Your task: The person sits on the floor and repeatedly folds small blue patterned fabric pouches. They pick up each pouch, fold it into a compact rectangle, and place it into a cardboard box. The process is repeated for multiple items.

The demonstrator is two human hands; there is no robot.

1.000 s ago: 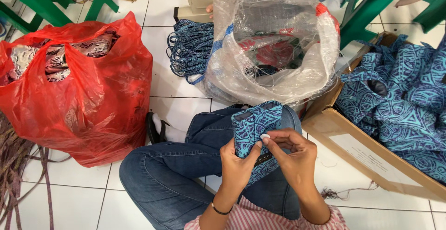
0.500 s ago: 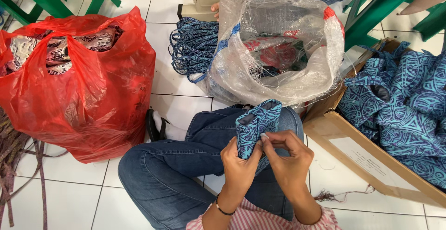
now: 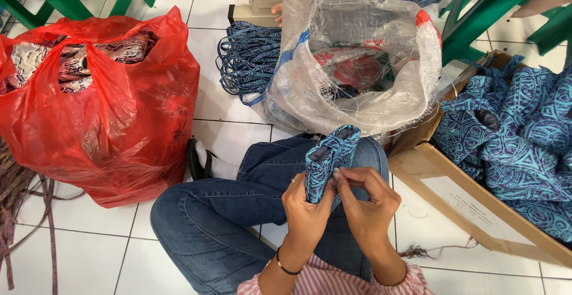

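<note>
Hands, left (image 3: 307, 205) and right (image 3: 366, 203), still pinching blue patterned pouch (image 3: 329, 158), position unchanged above knee.

Two hands work over the lap: one left hand (image 3: 307, 208) and one right hand (image 3: 368, 203), sharing one blue patterned fabric piece (image 3: 329, 155). Two plastic bags stand on the tiled floor (image 3: 77, 253): one red bag (image 3: 125, 128) toward its left edge, one clear bag (image 3: 351, 92) at the middle. One cardboard box (image 3: 471, 211) sits at the right edge, one bundle of blue straps (image 3: 247, 63) beside the clear bag.
</note>
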